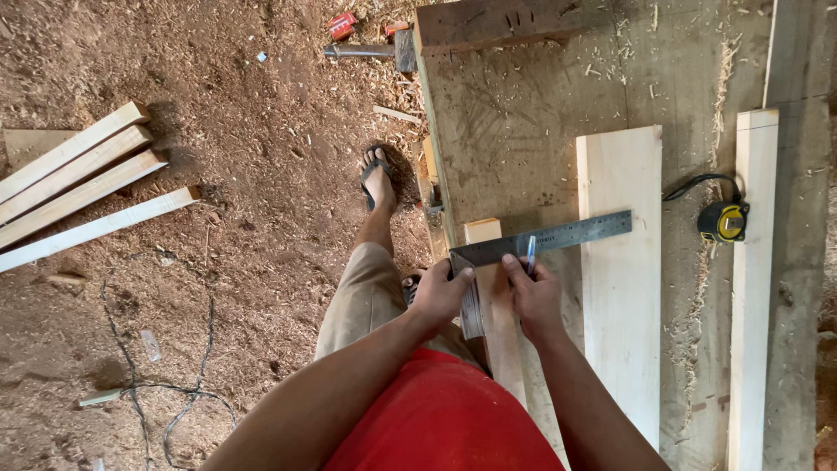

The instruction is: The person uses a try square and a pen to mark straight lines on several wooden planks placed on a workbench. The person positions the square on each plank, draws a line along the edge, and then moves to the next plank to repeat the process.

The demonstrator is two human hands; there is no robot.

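Pinning the steel square (540,240) flat across the narrow strip (497,305), my left hand (440,296) is clamping its corner while my right hand (534,292), pinching a pen (530,253), is keeping the tip tight against the blade.

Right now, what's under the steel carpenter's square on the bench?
The steel square lies across a narrow wood strip, its blade reaching over the wide board. The left hand presses its corner; the right hand holds a pen. Any line beneath is hidden.

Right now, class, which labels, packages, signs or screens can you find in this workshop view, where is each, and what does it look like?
Tape measure: on the workbench between two pale boards, yellow-and-black case with a small label patch.
Small red package-like object: on the sawdust floor at top, beside a hammer; too small to tell more.
No signs or screens.
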